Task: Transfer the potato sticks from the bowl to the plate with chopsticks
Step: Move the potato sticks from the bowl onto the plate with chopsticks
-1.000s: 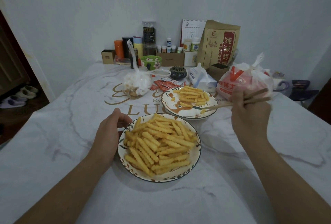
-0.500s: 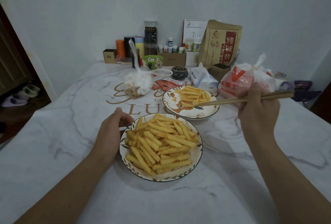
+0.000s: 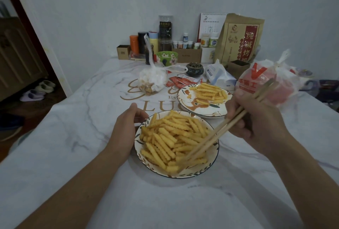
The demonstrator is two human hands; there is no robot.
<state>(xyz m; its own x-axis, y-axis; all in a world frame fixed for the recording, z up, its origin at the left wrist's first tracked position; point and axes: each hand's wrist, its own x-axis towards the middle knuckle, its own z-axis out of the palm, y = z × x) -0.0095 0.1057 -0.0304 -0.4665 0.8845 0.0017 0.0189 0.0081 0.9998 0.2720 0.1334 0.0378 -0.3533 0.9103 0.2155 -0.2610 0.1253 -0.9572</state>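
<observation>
Table [image 3: 77,137]: white marble (grey wall behind)
Left hand [image 3: 124,129]: cups the bowl [image 3: 211,169] rim
Right hand [image 3: 256,124]: grips chopsticks [image 3: 216,135], tips among potato sticks [image 3: 165,140]

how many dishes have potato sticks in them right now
2. The bowl sits nearest, steadied at its left rim by the left hand. The plate sits just behind it to the right. No other dish visibly holds sticks.

Legible markings, located from the plate [image 3: 185,98]:

- Bench [image 3: 73,137], just left of the plate: gold letters "LU", the rest covered; small "Ev" above.
- Brown paper bag [image 3: 240,40], behind the plate: red panel reading "纯碱烤".
- Red-and-white plastic bag [image 3: 260,80], right of the plate: a "V".
- Cardboard box [image 3: 187,55], behind the plate: print too small to read.
</observation>
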